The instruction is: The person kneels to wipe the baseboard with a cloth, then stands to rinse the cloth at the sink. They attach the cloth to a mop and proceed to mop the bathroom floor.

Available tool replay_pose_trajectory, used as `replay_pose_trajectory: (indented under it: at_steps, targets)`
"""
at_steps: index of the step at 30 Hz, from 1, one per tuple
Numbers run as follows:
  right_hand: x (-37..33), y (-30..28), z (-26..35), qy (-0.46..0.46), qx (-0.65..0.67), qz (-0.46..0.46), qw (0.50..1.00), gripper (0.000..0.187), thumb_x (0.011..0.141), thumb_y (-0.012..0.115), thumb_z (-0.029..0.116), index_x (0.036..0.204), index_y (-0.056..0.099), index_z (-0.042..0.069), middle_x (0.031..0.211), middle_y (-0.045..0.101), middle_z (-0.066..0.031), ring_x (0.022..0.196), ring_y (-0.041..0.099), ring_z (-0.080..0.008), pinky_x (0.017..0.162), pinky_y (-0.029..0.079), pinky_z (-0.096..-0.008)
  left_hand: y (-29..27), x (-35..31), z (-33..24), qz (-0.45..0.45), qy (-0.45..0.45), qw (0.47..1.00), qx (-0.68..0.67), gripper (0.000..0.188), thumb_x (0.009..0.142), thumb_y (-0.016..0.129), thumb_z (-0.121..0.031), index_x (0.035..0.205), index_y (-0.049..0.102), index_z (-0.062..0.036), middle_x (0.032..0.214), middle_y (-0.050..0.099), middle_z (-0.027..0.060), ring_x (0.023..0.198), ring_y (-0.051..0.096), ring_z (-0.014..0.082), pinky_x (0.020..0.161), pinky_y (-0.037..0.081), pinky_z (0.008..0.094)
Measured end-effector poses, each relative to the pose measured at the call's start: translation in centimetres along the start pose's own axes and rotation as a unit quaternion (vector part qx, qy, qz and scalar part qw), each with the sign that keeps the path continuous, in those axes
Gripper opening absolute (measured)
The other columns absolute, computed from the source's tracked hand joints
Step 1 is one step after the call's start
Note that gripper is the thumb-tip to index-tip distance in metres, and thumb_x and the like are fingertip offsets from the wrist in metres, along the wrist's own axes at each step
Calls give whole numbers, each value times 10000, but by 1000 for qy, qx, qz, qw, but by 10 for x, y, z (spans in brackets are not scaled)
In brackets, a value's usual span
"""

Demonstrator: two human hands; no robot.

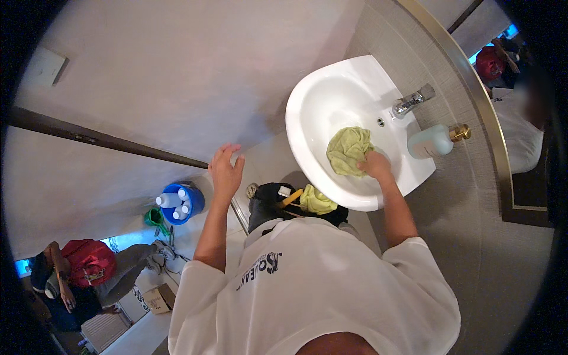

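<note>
My right hand (376, 165) is closed on the edge of a crumpled yellow-green cloth (349, 150), which lies against the inside of the white washbasin (313, 103). Part of the basin's bowl is covered by the cloth. My left hand (226, 168) hangs in the air to the left of the basin, holding nothing, its fingers apart. A chrome tap (412, 102) stands on the basin's right rim. Close to it is a pale blue soap bottle (431, 142) with a gold pump.
A yellow cloth (318, 200) and a yellow-handled tool (291, 197) sit at my waist. On the floor at left stand a blue bucket (199, 200) of white bottles and a green container (155, 217). Another person (89, 266) is at lower left. A mirror (515, 130) hangs right.
</note>
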State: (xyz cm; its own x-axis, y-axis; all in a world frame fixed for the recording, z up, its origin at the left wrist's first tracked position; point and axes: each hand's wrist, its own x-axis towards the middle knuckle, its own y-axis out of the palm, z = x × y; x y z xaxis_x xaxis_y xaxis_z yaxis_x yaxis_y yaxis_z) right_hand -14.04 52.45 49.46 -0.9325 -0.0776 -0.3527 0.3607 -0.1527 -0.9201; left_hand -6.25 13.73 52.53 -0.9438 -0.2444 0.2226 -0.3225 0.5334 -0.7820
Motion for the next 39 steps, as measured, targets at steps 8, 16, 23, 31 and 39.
replay_pose_trajectory:
  at_steps: [8,16,23,31,39]
  targets:
    - [9,-13,0,-31,508,-177,842,179,832,495,202,725,467,62,618,422,16,589,371,-87,561,344,-242,-15,66,-78,-32,111,988,-102,236,707,598,-108,941,579,-89,1069,524,120,1011,481,271,847,364,368]
    - [48,-9,13,94,611,-294,729,212,854,435,217,813,471,12,738,478,-70,703,411,-139,653,370,-292,23,119,-214,-8,355,929,-106,220,724,596,-205,937,607,-152,1070,509,53,986,460,214,866,284,401]
    - [67,-21,38,176,648,-354,651,192,835,462,194,786,507,15,736,518,-74,695,443,-148,651,381,-309,82,154,-310,42,551,829,-85,339,665,635,-323,979,601,-198,1005,519,-2,943,461,191,860,253,440]
    - [75,-40,46,287,615,-406,612,200,809,483,180,814,529,-15,732,557,-145,662,485,-214,626,400,-341,119,182,-340,25,710,689,-142,178,613,655,-272,774,621,-203,849,523,-48,850,472,157,852,273,426]
    - [79,-41,53,306,529,-441,657,172,760,517,173,760,558,6,701,569,-185,605,516,-249,591,414,-372,123,198,-349,48,745,631,-212,99,628,623,-241,711,621,-186,848,525,-38,851,473,156,870,277,414]
